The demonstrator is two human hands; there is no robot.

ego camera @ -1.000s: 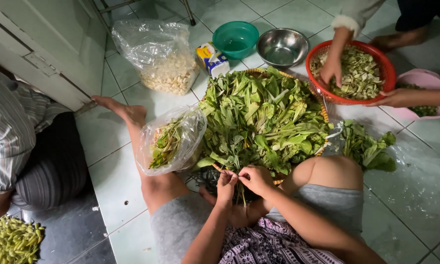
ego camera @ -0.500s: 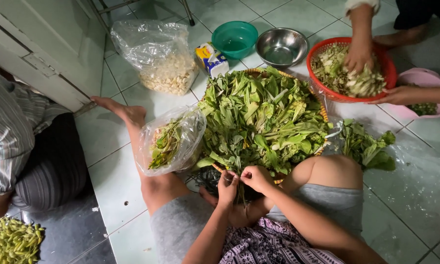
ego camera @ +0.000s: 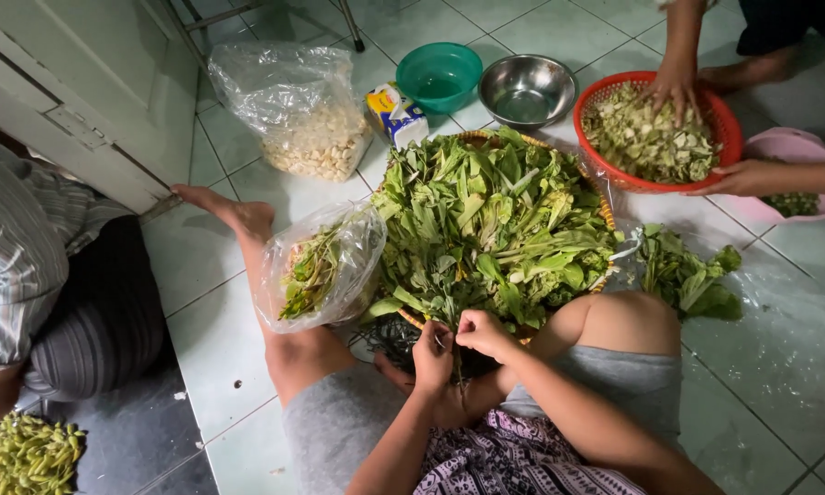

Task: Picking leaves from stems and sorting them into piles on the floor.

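Head view is showing left hand (ego camera: 434,356) and right hand (ego camera: 482,332) pinching one thin stem (ego camera: 451,346) lower centre, leafy heap (ego camera: 490,220) lying just above.

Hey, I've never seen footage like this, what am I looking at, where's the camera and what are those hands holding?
The camera sits on a person's head, looking down at their lap and a tiled floor. Their left hand and right hand pinch a thin green stem between them, at the near edge of a woven basket piled with leafy greens. Beside it are a plastic bag of trimmings, a teal bowl and a steel bowl. Another person's hand rests in a red basket.
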